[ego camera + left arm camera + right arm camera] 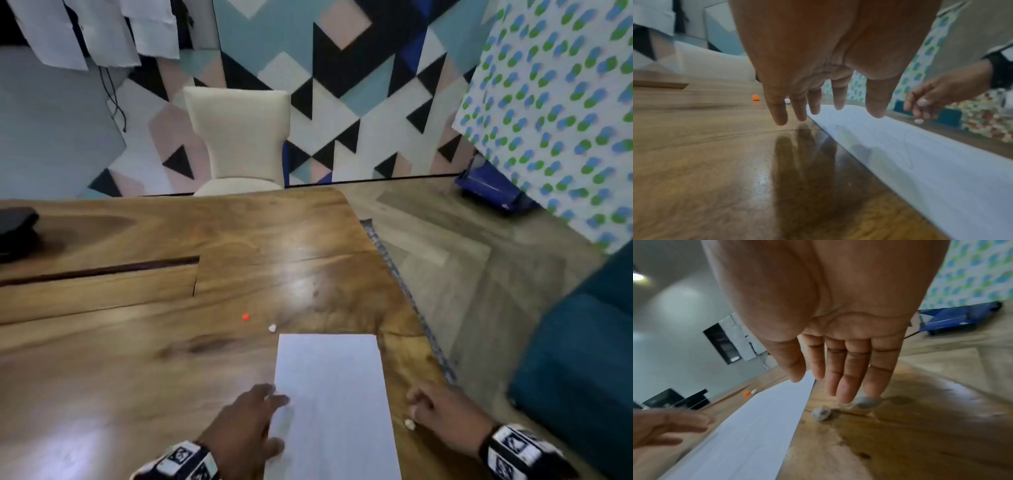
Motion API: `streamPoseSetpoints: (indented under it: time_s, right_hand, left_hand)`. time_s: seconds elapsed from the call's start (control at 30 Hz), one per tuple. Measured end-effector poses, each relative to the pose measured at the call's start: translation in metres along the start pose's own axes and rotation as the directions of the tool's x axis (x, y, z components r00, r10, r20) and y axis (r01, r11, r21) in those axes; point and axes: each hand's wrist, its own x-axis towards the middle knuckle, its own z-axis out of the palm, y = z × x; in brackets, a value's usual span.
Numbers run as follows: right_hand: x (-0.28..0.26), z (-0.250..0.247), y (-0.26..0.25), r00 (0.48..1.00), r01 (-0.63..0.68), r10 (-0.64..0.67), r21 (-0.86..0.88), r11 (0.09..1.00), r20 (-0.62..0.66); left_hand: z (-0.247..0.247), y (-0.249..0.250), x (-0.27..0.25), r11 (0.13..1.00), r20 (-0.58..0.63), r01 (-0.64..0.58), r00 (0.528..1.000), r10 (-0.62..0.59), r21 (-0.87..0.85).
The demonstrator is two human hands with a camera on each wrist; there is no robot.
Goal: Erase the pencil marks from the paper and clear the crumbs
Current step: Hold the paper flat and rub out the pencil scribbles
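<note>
A white sheet of paper (334, 404) lies on the wooden table (171, 359) near its right edge. Faint pencil lines (908, 154) show on it in the left wrist view. My left hand (270, 421) is flat with straight fingers (779, 113); it hovers low over the paper's left edge and holds nothing. My right hand (424, 407) is just right of the paper, fingers (842, 386) extended down toward the table. A small white eraser lump (821, 413) lies free on the wood beside those fingertips. A pale blurred patch sits under them; I cannot tell what it is.
An orange bit (245, 317) and a white bit (272, 328) lie on the table just beyond the paper's far left corner. A dark object (17, 226) sits at the far left. A cream chair (239, 137) stands behind the table, and a teal seat (582, 359) is at the right.
</note>
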Motion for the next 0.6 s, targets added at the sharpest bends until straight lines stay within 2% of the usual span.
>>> streamPoseSetpoints:
  time_s: [0.03, 0.1, 0.2, 0.4, 0.5, 0.6]
  right_hand:
    - [0.009, 0.008, 0.000, 1.000, 0.014, -0.014, -0.007, 1.000, 0.019]
    - [0.019, 0.017, -0.005, 0.998, 0.028, -0.022, -0.099, 0.995, 0.058]
    - [0.021, 0.029, -0.008, 0.997, 0.077, -0.075, -0.151, 0.986, 0.022]
    - [0.010, 0.049, 0.010, 0.984, 0.150, -0.169, -0.269, 0.951, -0.050]
    - [-0.003, 0.054, 0.011, 0.978, 0.135, -0.163, -0.205, 0.969, -0.127]
    - [-0.019, 0.057, 0.005, 0.967, 0.185, -0.204, -0.130, 0.974, -0.153]
  left_hand:
    - [0.003, -0.004, 0.006, 0.996, -0.004, -0.077, 0.997, 0.078, 0.053]
    - [0.011, -0.003, 0.016, 0.984, -0.007, -0.069, 0.997, 0.071, 0.165]
    - [0.024, -0.006, 0.019, 0.964, -0.056, -0.082, 0.994, 0.099, 0.254]
    - [0.050, -0.010, 0.015, 0.950, -0.130, -0.080, 0.984, 0.124, 0.301]
    - [0.060, -0.005, 0.007, 0.954, -0.135, -0.066, 0.985, 0.110, 0.292]
    - [0.065, -0.001, -0.004, 0.955, -0.134, -0.063, 0.985, 0.105, 0.289]
